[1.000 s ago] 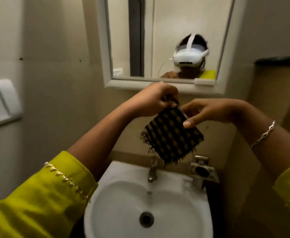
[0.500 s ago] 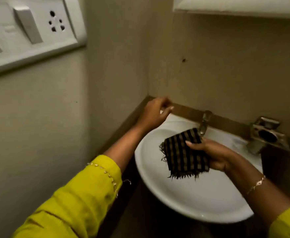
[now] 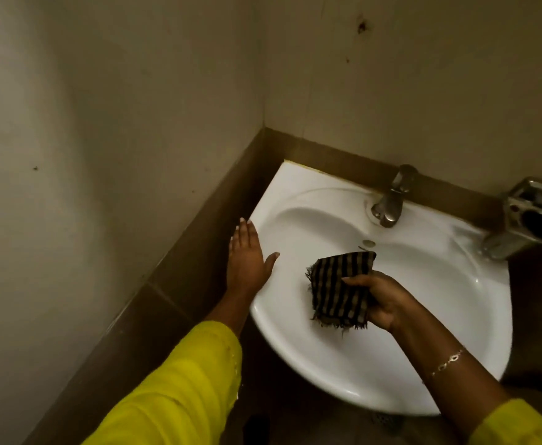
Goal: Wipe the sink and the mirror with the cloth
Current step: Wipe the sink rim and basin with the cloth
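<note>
My right hand (image 3: 388,301) has its grip closed on the folded cloth (image 3: 340,292) over the sink (image 3: 423,316) basin; my left hand (image 3: 247,258) rests flat, empty, on the rim. The cloth looks light and limp, best bunched in the palm.

Glossy white ceramic sink (image 3: 295,200), smooth and shining. Dull brushed-metal tap (image 3: 391,200). The cloth (image 3: 340,290) is coarse woven check, edges frayed. Matt wall (image 3: 102,123), brown tile band (image 3: 199,239) faintly sheened.

The white sink (image 3: 295,200) sits in the wall corner. A metal tap (image 3: 391,200) stands on its back rim. Left of the tap, a flat hand (image 3: 247,261) rests on the sink's edge.
</note>
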{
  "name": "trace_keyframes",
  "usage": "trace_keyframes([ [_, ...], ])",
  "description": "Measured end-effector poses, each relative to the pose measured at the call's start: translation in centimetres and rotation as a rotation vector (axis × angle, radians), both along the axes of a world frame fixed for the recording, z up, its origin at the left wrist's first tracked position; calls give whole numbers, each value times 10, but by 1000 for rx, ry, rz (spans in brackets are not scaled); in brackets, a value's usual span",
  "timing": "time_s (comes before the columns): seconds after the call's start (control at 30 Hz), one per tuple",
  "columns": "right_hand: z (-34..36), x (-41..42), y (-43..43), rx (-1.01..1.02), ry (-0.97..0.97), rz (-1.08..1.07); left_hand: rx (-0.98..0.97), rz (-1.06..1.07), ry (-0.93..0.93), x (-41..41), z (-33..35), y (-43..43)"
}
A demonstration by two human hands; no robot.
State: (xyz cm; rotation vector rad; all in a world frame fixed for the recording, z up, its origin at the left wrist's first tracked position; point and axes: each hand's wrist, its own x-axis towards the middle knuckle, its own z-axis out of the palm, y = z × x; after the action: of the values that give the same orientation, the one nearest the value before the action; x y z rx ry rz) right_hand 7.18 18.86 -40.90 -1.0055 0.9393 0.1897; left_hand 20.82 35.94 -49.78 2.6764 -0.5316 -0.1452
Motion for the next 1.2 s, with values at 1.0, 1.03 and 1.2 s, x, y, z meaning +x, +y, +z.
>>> trace_keyframes([
  [1.0,-70,187,-30,-1651,-21,764,-6,-1,-168,8,-14,-3],
  [1.03,-70,195,-25,-1670,-61,777,-8,-2,-171,8,-15,-3],
  [1.2,-72,231,-14,-1704,-207,828,-55,15,-169,8,-16,-4],
])
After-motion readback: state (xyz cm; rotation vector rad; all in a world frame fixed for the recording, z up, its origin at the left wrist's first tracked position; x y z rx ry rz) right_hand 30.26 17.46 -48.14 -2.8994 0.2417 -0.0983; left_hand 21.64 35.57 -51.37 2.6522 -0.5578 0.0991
